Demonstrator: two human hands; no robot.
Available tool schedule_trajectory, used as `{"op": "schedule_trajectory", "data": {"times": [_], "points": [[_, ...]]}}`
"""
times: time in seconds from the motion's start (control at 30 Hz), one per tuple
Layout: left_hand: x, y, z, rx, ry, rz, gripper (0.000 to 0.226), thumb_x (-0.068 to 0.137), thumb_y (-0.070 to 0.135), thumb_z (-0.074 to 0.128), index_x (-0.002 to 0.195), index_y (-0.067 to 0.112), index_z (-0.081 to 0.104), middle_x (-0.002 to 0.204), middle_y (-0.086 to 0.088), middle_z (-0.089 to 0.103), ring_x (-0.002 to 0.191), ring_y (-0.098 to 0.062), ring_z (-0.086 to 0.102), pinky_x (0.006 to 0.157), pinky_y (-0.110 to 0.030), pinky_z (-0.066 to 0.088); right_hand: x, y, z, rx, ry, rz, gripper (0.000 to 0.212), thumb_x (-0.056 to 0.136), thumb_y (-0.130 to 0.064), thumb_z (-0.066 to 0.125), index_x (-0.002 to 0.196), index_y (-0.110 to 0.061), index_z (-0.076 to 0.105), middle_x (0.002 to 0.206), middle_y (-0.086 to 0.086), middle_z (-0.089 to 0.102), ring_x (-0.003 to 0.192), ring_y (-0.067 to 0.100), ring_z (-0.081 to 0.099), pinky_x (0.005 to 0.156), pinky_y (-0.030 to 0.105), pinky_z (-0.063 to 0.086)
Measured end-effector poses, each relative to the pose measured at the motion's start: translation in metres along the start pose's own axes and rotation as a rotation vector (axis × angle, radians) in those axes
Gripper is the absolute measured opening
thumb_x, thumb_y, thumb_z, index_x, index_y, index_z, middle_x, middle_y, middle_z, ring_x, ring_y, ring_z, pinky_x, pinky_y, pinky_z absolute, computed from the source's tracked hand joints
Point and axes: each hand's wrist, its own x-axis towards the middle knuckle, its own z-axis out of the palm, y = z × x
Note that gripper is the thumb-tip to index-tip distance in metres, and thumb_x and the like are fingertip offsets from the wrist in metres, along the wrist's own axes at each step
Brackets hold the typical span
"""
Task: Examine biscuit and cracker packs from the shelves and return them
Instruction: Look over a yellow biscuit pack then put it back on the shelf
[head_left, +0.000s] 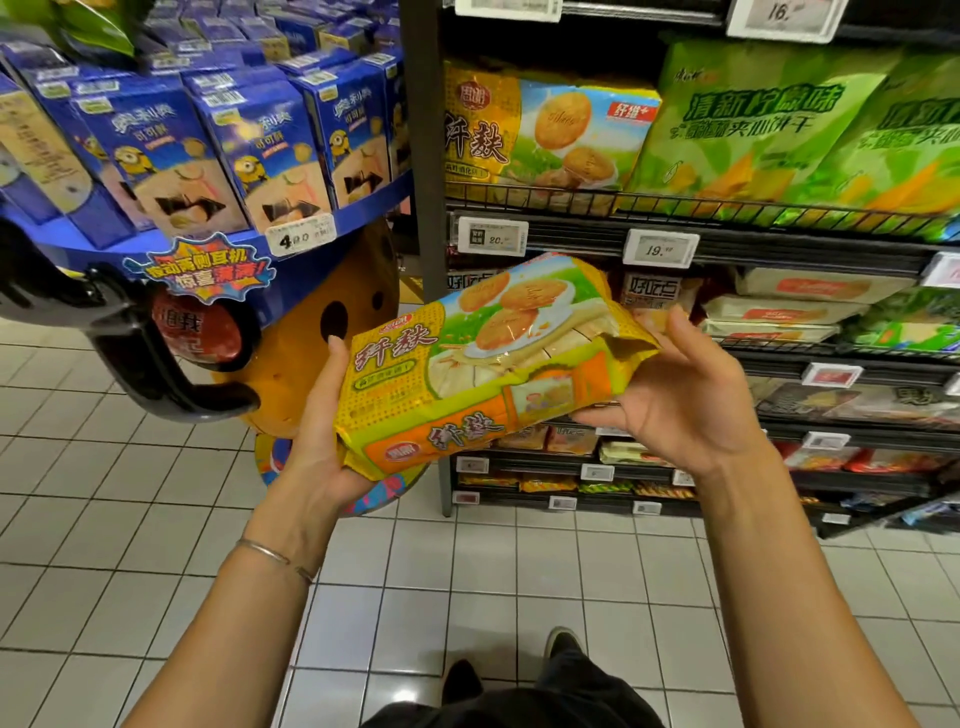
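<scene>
A yellow and orange biscuit pack (483, 358) with round biscuits printed on it is held at chest height, tilted, in front of the shelves. My left hand (322, 415) grips its left end from below, thumb up along the side. My right hand (680, 395) supports its right end with the palm open underneath and fingers touching the crumpled end flap. A matching yellow pack (540, 130) stands on the upper wire shelf (571, 200) just above.
Green lemon sandwich-biscuit bags (769, 130) fill the upper shelf to the right. Lower shelves (831, 364) hold several flat packs. A blue display stand (234, 244) of boxed cookies stands at the left. White tiled floor (156, 519) lies below.
</scene>
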Motion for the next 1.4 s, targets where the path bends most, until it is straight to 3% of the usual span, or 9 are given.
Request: {"op": "schedule_trajectory", "data": {"times": [0.13, 0.3, 0.43, 0.6, 0.73, 0.9, 1.07, 1.23, 1.4], "points": [[-0.006, 0.009, 0.0, 0.0, 0.015, -0.052, 0.082, 0.09, 0.077, 0.053, 0.149, 0.02, 0.056, 0.146, -0.021, 0.061, 0.13, -0.044, 0.061, 0.096, -0.063, 0.056, 0.002, -0.001, -0.008, -0.093, 0.024, 0.101, 0.079, 0.089, -0.071, 0.053, 0.137, -0.01, 0.065, 0.146, 0.025, 0.057, 0.131, 0.044, 0.056, 0.101, 0.064, 0.044], [-0.01, 0.016, 0.013, 0.056, 0.087, -0.107, 0.083, 0.086, 0.081, 0.052, 0.142, 0.021, 0.061, 0.139, -0.022, 0.066, 0.122, -0.047, 0.066, 0.09, -0.067, 0.056, 0.01, 0.013, -0.015, -0.105, 0.148, 0.164, 0.05, 0.102, -0.05, 0.051, 0.13, -0.014, 0.072, 0.136, 0.017, 0.067, 0.124, 0.034, 0.067, 0.1, 0.055, 0.056], [-0.013, 0.019, 0.027, 0.094, 0.151, -0.078, 0.074, 0.092, 0.078, 0.047, 0.133, 0.019, 0.066, 0.129, -0.023, 0.071, 0.112, -0.046, 0.072, 0.08, -0.063, 0.06, 0.012, 0.02, -0.014, -0.091, 0.22, 0.159, 0.053, 0.095, -0.045, 0.06, 0.133, -0.009, 0.069, 0.134, 0.019, 0.068, 0.125, 0.035, 0.065, 0.1, 0.054, 0.056], [-0.014, 0.02, 0.033, 0.246, 0.228, -0.042, 0.068, 0.093, 0.074, 0.05, 0.133, 0.022, 0.068, 0.128, -0.019, 0.073, 0.114, -0.045, 0.071, 0.101, -0.061, 0.052, 0.011, 0.024, -0.012, -0.066, 0.243, 0.197, 0.049, 0.083, -0.045, 0.067, 0.116, -0.011, 0.078, 0.126, 0.018, 0.073, 0.111, 0.033, 0.073, 0.08, 0.05, 0.065], [-0.017, 0.021, 0.036, 0.316, 0.203, -0.036, 0.061, 0.086, 0.068, 0.062, 0.121, 0.02, 0.077, 0.125, -0.018, 0.074, 0.112, -0.041, 0.073, 0.087, -0.059, 0.061, 0.01, 0.028, -0.02, -0.073, 0.259, 0.22, 0.041, 0.091, -0.046, 0.064, 0.11, -0.014, 0.082, 0.126, 0.017, 0.073, 0.113, 0.033, 0.072, 0.09, 0.056, 0.06], [-0.024, 0.023, 0.036, 0.432, 0.198, 0.003, 0.042, 0.08, 0.041, 0.08, 0.114, 0.016, 0.081, 0.122, -0.018, 0.076, 0.106, -0.036, 0.076, 0.076, -0.049, 0.065, 0.005, 0.031, -0.032, -0.013, 0.198, 0.232, 0.046, 0.105, -0.037, 0.053, 0.138, -0.008, 0.064, 0.134, 0.019, 0.069, 0.122, 0.037, 0.067, 0.094, 0.055, 0.059], [-0.03, 0.026, 0.024, 0.665, 0.074, 0.158, 0.079, 0.06, 0.011, 0.085, 0.134, 0.003, 0.061, 0.118, -0.02, 0.076, 0.104, -0.039, 0.075, 0.078, -0.043, 0.064, 0.002, 0.034, -0.04, 0.023, 0.119, 0.009, 0.055, 0.094, -0.024, 0.061, 0.147, -0.012, 0.053, 0.145, 0.017, 0.061, 0.13, 0.035, 0.061, 0.105, 0.054, 0.051], [-0.031, 0.023, 0.02, 0.686, -0.034, 0.331, 0.066, 0.057, -0.012, 0.068, 0.12, 0.007, 0.063, 0.105, -0.014, 0.078, 0.098, -0.034, 0.074, 0.086, -0.048, 0.062, -0.004, 0.035, -0.044, 0.036, 0.025, -0.158, 0.044, 0.089, -0.018, 0.058, 0.133, -0.018, 0.065, 0.132, 0.01, 0.07, 0.122, 0.03, 0.066, 0.102, 0.046, 0.055], [-0.03, 0.028, 0.018, 0.603, -0.16, 0.384, 0.061, 0.056, -0.016, 0.063, 0.111, 0.01, 0.068, 0.098, -0.009, 0.08, 0.091, -0.027, 0.076, 0.08, -0.04, 0.063, -0.011, 0.027, -0.032, -0.073, -0.108, -0.183, 0.053, 0.068, -0.032, 0.093, 0.118, -0.029, 0.075, 0.118, -0.001, 0.076, 0.109, 0.018, 0.073, 0.091, 0.035, 0.06]]}}
